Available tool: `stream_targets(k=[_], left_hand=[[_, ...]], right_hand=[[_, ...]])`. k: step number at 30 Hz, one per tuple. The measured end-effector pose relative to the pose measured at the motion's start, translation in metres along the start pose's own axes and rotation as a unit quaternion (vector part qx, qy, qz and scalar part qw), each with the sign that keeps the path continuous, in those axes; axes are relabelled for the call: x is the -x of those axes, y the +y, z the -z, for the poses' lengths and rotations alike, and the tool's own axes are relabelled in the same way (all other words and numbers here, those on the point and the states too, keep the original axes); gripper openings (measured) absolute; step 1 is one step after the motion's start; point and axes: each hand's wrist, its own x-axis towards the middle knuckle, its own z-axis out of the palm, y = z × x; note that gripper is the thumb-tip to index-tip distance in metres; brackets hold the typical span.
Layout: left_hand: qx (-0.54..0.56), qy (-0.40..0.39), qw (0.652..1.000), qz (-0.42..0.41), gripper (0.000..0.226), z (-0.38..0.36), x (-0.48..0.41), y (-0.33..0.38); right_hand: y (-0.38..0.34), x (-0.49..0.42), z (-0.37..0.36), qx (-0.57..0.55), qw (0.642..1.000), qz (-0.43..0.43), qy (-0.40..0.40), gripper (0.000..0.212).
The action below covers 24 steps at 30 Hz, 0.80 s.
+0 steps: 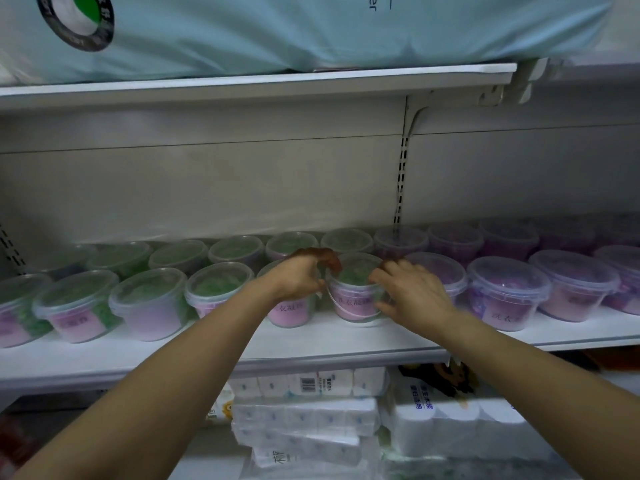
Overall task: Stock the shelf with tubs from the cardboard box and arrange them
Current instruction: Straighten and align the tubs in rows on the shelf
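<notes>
A clear tub with green contents and a pink label (353,289) stands in the front row of the white shelf (311,341). My left hand (301,275) grips its left rim, fingers curled over the lid. My right hand (412,289) holds its right side, fingers curled round the wall. Green tubs (152,303) fill two rows to the left. Purple tubs (507,292) fill two rows to the right. The cardboard box is out of sight.
The shelf above (256,83) carries a large pale blue package (277,29). Below the tub shelf lie stacked white tissue packs (304,410) and paper roll packs (436,420). A slotted upright (401,181) runs down the back panel.
</notes>
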Motion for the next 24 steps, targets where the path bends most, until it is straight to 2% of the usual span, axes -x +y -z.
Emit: stream_targets(k=[5,9,13,15,17,19,20,24], left_hand=[[0.009,0.003,1.0,-0.002,0.038,-0.001,-0.003,-0.006],[0.001,0.002,1.0,-0.001,0.039,-0.002,-0.004,-0.008],[0.003,0.0,1.0,-0.003,0.045,-0.001,-0.007,-0.011],[0.049,0.015,0.999,0.001,0.048,-0.002,-0.009,-0.009],[0.102,0.093,0.99,0.013,0.046,-0.005,-0.011,-0.006],[0.118,0.178,0.977,0.016,0.038,-0.007,-0.013,-0.004],[0.119,0.187,0.975,0.01,0.034,-0.007,-0.013,-0.003],[0.149,0.118,0.982,0.018,0.027,-0.007,-0.018,-0.004]], right_hand=[[-0.003,0.003,-0.01,0.1,0.994,0.035,-0.001,0.061],[-0.009,0.002,-0.02,0.112,0.992,0.045,0.039,0.05],[-0.002,-0.001,-0.006,-0.01,0.997,0.053,0.057,0.023],[0.003,-0.009,0.001,-0.109,0.993,-0.02,0.051,0.02],[0.008,-0.022,0.006,-0.217,0.969,-0.114,0.037,0.02],[0.009,-0.034,0.007,-0.296,0.94,-0.161,0.054,0.013],[0.009,-0.038,0.007,-0.32,0.929,-0.176,0.06,0.014],[0.011,-0.045,0.007,-0.321,0.919,-0.214,0.082,0.019]])
